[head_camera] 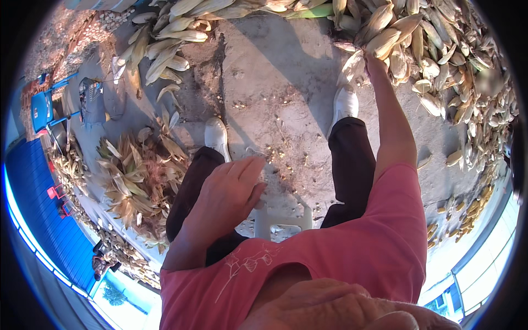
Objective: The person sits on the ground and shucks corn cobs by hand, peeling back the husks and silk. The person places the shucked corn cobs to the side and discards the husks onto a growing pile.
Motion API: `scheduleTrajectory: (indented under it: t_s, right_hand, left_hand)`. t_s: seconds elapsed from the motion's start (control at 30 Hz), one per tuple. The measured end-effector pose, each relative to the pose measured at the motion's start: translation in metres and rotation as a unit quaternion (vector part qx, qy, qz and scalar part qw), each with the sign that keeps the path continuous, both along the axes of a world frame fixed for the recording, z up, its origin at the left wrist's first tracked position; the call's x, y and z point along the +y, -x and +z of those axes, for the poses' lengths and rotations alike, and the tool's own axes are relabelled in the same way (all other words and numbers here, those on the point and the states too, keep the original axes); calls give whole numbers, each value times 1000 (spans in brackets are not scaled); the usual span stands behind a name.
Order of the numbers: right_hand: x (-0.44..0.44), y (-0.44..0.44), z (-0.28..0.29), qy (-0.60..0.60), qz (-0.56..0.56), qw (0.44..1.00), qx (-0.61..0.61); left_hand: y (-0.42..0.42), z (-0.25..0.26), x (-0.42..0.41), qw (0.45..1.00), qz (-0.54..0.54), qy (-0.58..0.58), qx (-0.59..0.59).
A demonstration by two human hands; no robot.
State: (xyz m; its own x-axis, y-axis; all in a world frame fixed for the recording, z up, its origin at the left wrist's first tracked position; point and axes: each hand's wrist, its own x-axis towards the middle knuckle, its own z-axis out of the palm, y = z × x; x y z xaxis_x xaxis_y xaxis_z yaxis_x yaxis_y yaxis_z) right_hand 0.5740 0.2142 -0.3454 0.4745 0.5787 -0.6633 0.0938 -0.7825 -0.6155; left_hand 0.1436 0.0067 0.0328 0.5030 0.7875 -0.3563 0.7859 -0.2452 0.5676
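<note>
My right hand [374, 66] reaches to the near edge of a large heap of corn ears in dry husks [437, 53] at the upper right. Its fingers are partly hidden among the husks, beside a husked ear [383, 43], and whether they grip it cannot be told. My left hand [237, 183] is over my left thigh, back upward, fingers together and thumb a little apart, with nothing seen in it. Left of my left leg lies a pile of loose stripped husks [136, 177]. More unhusked ears [169, 41] lie ahead at the upper left.
A white plastic stool [284, 222] is beneath me. Loose kernels [276, 152] dot the concrete floor between my shoes. Bare yellow cobs [474, 214] lie far right. At the left are a blue chair [42, 111] and a blue wall [49, 206]; another person [101, 262] is at the lower left.
</note>
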Motion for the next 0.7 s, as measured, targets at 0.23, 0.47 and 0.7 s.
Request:
scheduleTrajectory:
  t_s: [0.23, 0.47, 0.7]
  right_hand:
    - [-89, 81, 187, 49, -43, 903, 424]
    - [-193, 214, 379, -72, 402, 857, 315]
    - [-237, 302, 374, -153, 422, 843, 298]
  left_hand:
    - [11, -18, -5, 940, 245, 2, -236]
    - [28, -15, 31, 569, 557, 228, -561]
    - [55, 3, 26, 527, 433, 127, -720]
